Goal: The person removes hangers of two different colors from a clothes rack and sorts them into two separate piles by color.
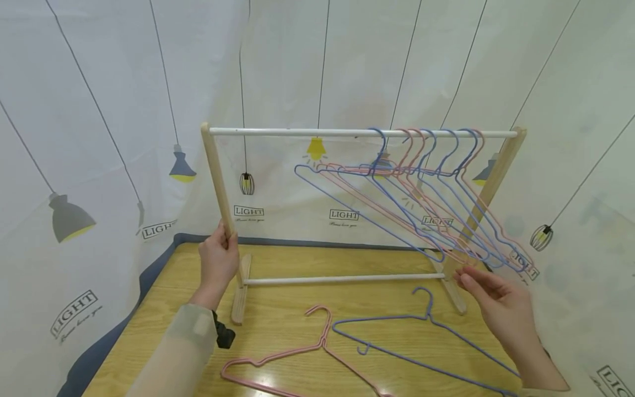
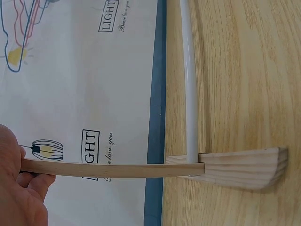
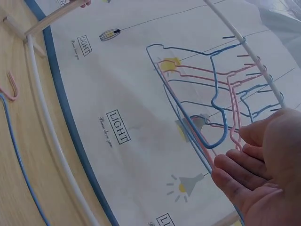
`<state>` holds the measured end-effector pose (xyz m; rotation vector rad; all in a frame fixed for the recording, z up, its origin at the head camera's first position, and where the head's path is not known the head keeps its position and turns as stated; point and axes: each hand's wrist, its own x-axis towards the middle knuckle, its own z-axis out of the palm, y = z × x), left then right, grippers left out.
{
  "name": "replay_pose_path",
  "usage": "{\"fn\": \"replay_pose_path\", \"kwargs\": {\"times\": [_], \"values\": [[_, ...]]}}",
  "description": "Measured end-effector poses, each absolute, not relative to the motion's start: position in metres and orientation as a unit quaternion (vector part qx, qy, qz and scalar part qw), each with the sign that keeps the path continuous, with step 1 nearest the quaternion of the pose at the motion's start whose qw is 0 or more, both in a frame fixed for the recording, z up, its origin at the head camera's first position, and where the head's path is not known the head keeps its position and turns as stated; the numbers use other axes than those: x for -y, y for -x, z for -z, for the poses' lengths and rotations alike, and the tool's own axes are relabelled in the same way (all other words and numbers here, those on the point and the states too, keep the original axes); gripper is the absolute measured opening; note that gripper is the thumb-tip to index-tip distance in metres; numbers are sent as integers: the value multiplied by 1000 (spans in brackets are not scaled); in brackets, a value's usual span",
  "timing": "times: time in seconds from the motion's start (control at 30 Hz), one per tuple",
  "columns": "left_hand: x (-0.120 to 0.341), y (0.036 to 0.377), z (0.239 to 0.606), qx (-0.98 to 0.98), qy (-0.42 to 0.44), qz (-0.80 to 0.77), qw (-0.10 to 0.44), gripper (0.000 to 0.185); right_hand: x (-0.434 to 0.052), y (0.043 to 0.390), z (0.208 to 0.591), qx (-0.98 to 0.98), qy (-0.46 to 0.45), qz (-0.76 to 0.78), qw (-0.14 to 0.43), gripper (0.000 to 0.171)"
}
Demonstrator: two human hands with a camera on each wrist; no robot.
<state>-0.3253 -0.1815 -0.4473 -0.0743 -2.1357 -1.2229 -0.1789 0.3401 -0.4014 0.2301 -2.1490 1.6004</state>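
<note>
A small clothes rack stands on the table, with wooden uprights (image 1: 218,176) and a white top rod (image 1: 288,132). My left hand (image 1: 218,262) grips the left upright partway up, thumb and fingers round the wood (image 2: 108,169). Several blue and pink hangers (image 1: 421,220) hang by their hooks from the right half of the rod. Beside their lower ends is my right hand (image 1: 506,309), palm turned up, fingers loosely bent. Its thumb and fingertips are right at the corner of a pink hanger (image 3: 233,103), with the thumb apart from the fingers in the right wrist view.
A pink hanger (image 1: 292,350) and a blue hanger (image 1: 426,353) lie on the wooden table (image 1: 163,331) in front of the rack. A white lower bar (image 1: 342,280) joins the rack's feet. Behind hangs a pale curtain (image 1: 278,66) printed with lamps.
</note>
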Motion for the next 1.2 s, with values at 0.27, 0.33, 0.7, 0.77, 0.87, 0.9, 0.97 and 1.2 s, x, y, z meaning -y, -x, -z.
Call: {"fn": "replay_pose_path", "kwargs": {"times": [0.27,0.33,0.7,0.77,0.87,0.9,0.97,1.2], "values": [[182,325,446,817,31,471,332,30,-315,208,388,815,-103,-508,260,33],[182,324,447,817,30,472,330,31,-309,215,385,818,-111,-506,251,34],[183,324,445,818,24,476,322,35,-284,243,383,787,-136,-567,203,29],[182,324,444,819,24,476,321,34,-282,244,384,787,-136,-566,204,29],[182,323,444,820,24,474,320,33,-279,244,383,798,-133,-547,217,28],[182,323,444,820,24,474,321,33,-278,244,383,802,-130,-539,223,28],[182,322,444,820,24,473,321,33,-278,244,381,809,-122,-523,237,27],[182,322,445,820,27,469,327,31,-279,237,366,822,-110,-494,260,27]]}}
